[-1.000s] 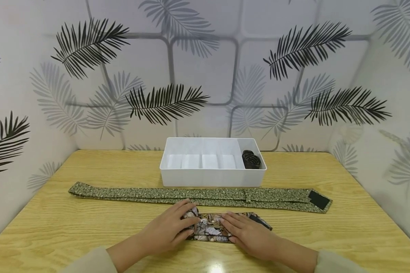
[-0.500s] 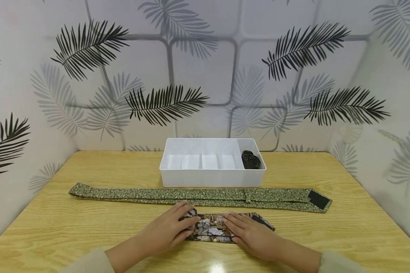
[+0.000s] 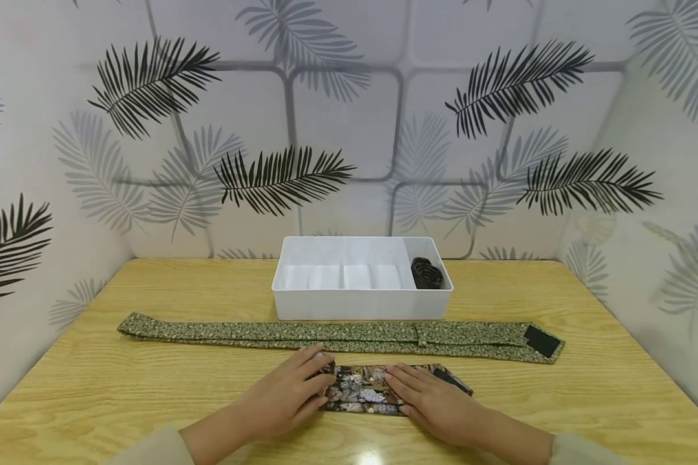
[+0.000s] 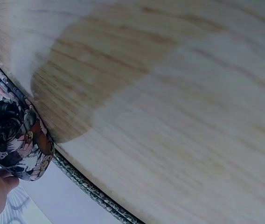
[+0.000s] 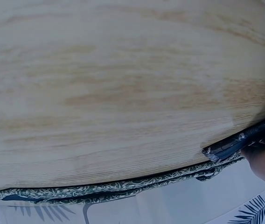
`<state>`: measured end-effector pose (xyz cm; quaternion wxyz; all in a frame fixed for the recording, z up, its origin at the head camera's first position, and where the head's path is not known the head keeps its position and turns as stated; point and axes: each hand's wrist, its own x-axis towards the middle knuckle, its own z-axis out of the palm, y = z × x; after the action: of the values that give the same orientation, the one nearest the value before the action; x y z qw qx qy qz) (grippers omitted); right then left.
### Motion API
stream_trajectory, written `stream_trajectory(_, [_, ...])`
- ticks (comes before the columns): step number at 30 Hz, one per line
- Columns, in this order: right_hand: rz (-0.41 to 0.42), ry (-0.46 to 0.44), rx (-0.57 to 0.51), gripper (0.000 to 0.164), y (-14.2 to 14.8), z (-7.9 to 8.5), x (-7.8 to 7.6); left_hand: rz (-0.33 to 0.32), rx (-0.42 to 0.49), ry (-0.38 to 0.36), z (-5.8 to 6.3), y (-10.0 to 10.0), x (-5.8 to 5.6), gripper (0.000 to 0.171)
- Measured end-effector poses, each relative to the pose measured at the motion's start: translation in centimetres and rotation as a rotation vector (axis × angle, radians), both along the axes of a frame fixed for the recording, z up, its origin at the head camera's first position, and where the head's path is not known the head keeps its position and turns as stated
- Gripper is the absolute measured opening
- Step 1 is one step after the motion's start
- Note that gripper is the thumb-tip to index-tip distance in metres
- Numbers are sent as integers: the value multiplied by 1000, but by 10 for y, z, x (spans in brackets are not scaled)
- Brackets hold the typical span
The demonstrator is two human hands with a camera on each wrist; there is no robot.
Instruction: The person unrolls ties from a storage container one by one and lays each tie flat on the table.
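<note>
A necktie with a colourful picture print [image 3: 363, 387] lies partly rolled up on the table, its dark-backed wide end [image 3: 452, 380] pointing right. My left hand [image 3: 282, 394] grips the rolled end, with fingers over the top. In the left wrist view the roll [image 4: 18, 137] shows its spiral side, a fingertip of that hand against it. My right hand [image 3: 436, 403] lies with fairly straight fingers on the flat part. The wide end also shows in the right wrist view as a dark flap [image 5: 237, 140] beside the hand. Behind both hands a green floral necktie [image 3: 337, 330] stretches lengthwise, face down.
Farther back stands a white divided box [image 3: 360, 305]. A dark rolled necktie [image 3: 426, 274] sits in its rightmost compartment. The wooden table [image 3: 169, 381] ends at a wall [image 3: 349, 116] with a leaf pattern.
My right hand and the wide end of the printed necktie have slid slightly right. The left hand stays on the roll, its fingers shifted a little. The green necktie and box are unmoved.
</note>
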<state>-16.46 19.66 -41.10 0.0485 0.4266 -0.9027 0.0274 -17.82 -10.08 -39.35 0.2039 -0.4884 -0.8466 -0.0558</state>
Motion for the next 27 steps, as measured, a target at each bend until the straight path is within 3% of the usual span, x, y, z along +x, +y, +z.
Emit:
stream_trajectory(6, [-11, -16, -2, 46, 3, 1, 2, 14, 40, 16, -5, -3, -2, 25])
stream_trajectory(18, [-31, -12, -14, 47, 11, -1, 4, 17, 36, -48, -3, -6, -1, 23])
stream_trajectory(27, [-59, -40, -7, 47, 18, 1, 5, 54, 74, -94, -5, -14, 0, 30])
